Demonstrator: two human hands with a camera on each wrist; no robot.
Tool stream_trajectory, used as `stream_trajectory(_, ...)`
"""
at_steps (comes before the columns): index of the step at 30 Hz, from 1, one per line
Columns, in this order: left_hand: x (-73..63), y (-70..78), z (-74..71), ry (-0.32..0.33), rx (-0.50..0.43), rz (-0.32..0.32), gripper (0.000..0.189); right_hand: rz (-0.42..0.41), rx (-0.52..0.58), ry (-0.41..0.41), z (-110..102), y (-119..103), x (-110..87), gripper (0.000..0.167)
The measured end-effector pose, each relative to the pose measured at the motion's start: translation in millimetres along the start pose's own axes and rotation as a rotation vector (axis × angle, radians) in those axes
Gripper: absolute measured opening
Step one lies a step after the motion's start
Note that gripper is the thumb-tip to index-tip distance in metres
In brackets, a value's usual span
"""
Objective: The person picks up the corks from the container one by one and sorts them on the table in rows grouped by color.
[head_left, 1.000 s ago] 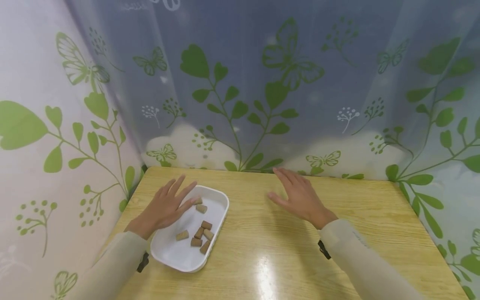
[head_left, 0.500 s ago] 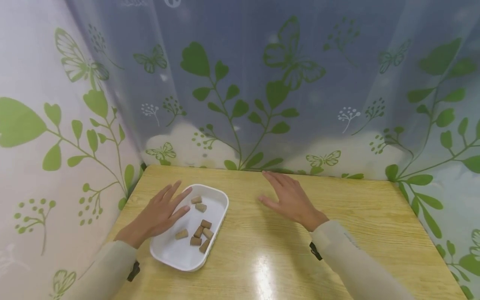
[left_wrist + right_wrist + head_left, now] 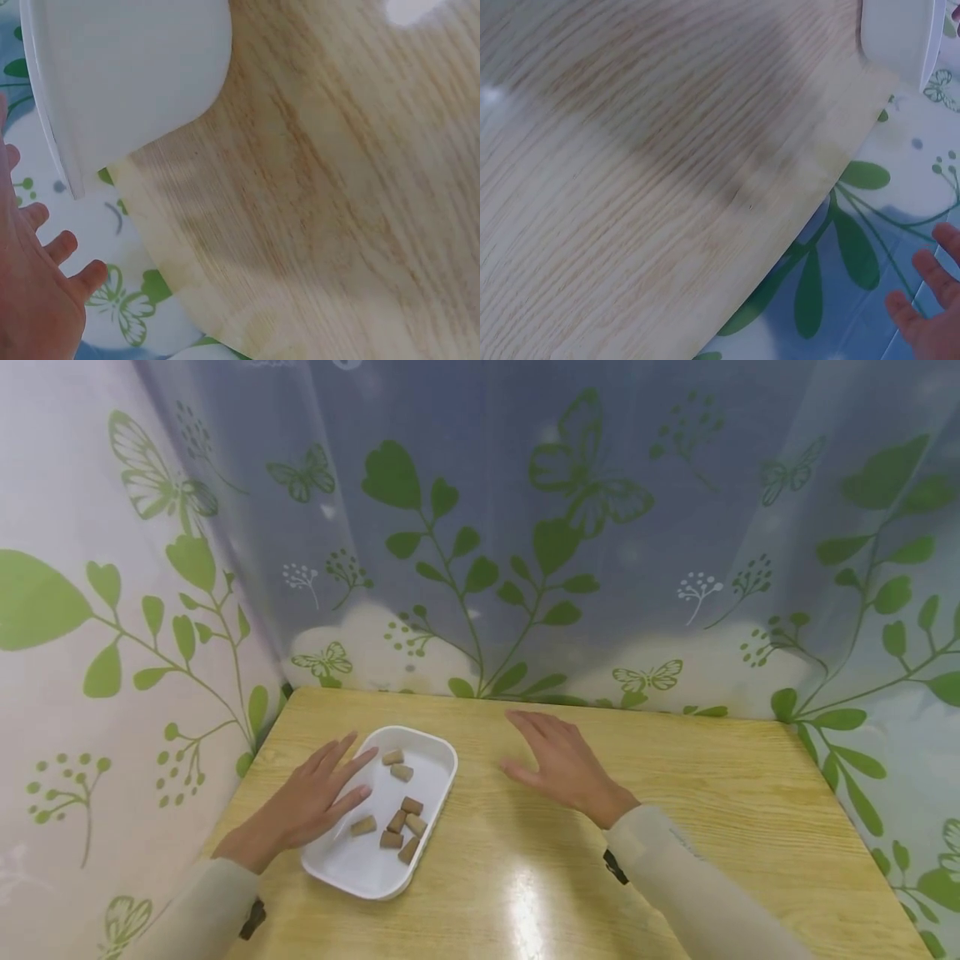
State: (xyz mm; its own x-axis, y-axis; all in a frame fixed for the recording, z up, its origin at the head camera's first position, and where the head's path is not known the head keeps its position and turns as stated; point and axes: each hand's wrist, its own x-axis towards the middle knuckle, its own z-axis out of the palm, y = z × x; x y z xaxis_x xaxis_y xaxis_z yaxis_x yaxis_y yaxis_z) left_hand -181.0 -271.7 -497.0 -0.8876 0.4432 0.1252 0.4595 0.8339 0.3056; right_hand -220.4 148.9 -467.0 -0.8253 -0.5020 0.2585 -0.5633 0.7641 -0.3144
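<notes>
A white rectangular tray (image 3: 341, 864) sits on the left part of the table. Several small brown stubby pieces, cork-like in shape, lie in it; one cork-like piece (image 3: 392, 840) is near the right wall, and two lie at the far end. My left hand (image 3: 303, 802) is over the tray's left side, fingers spread, holding nothing. The left wrist view catches its fingers beside the tray's outer wall (image 3: 135, 75). To the right of the tray, my right hand (image 3: 562, 764) hovers above the table, fingers extended and thumb apart, with nothing in it.
The wood-grain table (image 3: 720, 827) ends at a back curtain (image 3: 480, 527) printed with green leaves and butterflies. A similar printed sheet (image 3: 135, 760) borders the left side, and another the right. Light glares on the table near the front.
My left hand has drawn back leftward and towards me, away from the pieces at the far end. My right hand has shifted left, nearer the tray. The pieces stay in place.
</notes>
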Motion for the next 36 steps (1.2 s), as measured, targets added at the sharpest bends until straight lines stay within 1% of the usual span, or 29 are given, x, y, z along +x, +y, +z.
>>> stream_trajectory(5, -6.5, -2.7, 1.0, -0.002, -0.012, 0.008, 0.059, -0.03, 0.035, 0.004, 5.5, -11.3, 2.3, 0.077)
stream_trajectory(10, -12.2, -4.3, 2.9, -0.003, -0.015, 0.012, 0.059, -0.034, 0.094, -0.022, 11.8, -21.8, 3.4, 0.078)
stream_trajectory(15, -16.6, -2.4, 4.3, -0.002, -0.029, 0.01, 0.059, -0.052, 0.096, -0.033, 19.1, -31.7, 4.1, 0.076)
stream_trajectory(20, -19.9, -4.0, 8.5, 0.016, -0.02, 0.033, 0.059, -0.073, 0.102, -0.038, 24.2, -41.8, 5.6, 0.075)
stream_trajectory(25, -24.2, -6.1, 9.9, 0.042, -0.015, 0.042, 0.059, -0.065, 0.162, -0.074, 28.0, -52.5, 7.5, 0.075)
stream_trajectory(28, -26.9, -7.1, 10.6, 0.049, -0.012, 0.045, 0.059, -0.068, 0.192, -0.077, 31.8, -58.1, 7.8, 0.072)
stream_trajectory(34, -31.8, -8.0, 12.5, 0.05, -0.009, 0.046, 0.059, -0.123, 0.161, -0.054, 43.6, -66.2, 8.9, 0.071)
stream_trajectory(36, -33.5, -7.6, 12.7, 0.045, -0.012, 0.04, 0.059, -0.129, 0.161, -0.054, 46.1, -69.4, 9.6, 0.069)
